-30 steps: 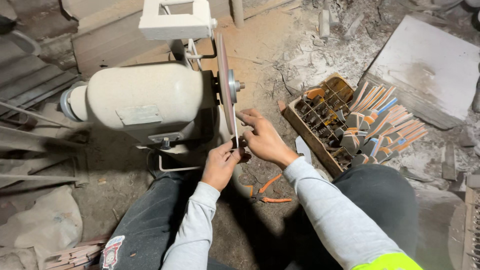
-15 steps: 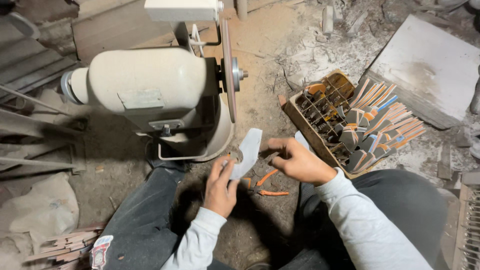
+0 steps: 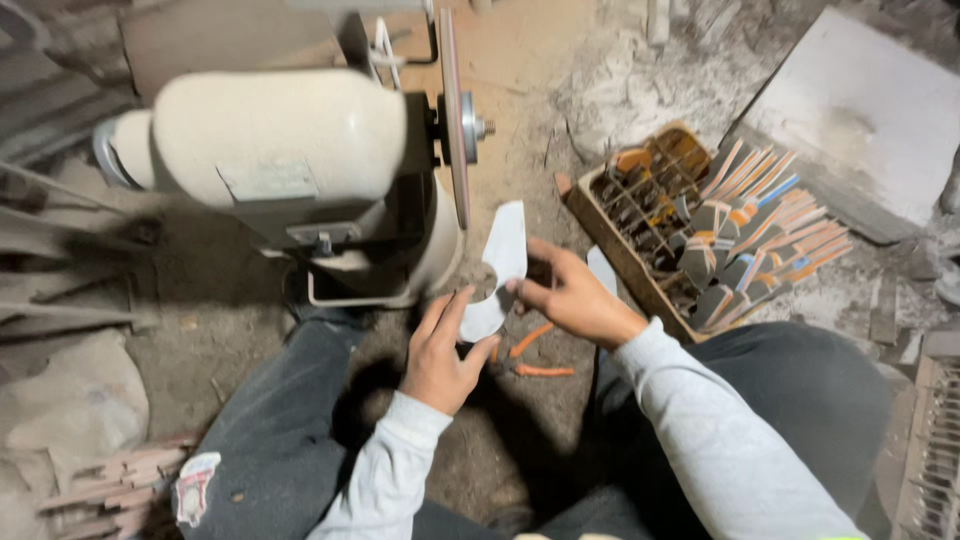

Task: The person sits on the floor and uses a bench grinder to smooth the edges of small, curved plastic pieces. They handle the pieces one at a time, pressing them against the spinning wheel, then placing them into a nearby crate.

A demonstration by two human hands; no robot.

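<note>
Both hands are on a pale curved blade (image 3: 497, 270) just above the lap: left hand (image 3: 440, 350) grips its lower end, right hand (image 3: 570, 295) pinches the middle. Right behind sits the cream grinder (image 3: 280, 150) with its disc (image 3: 452, 110), and a wooden crate (image 3: 640, 230) of handled pieces to the right.

Head camera looks steeply down, close over the lap and grinder (image 3: 290, 150).
</note>
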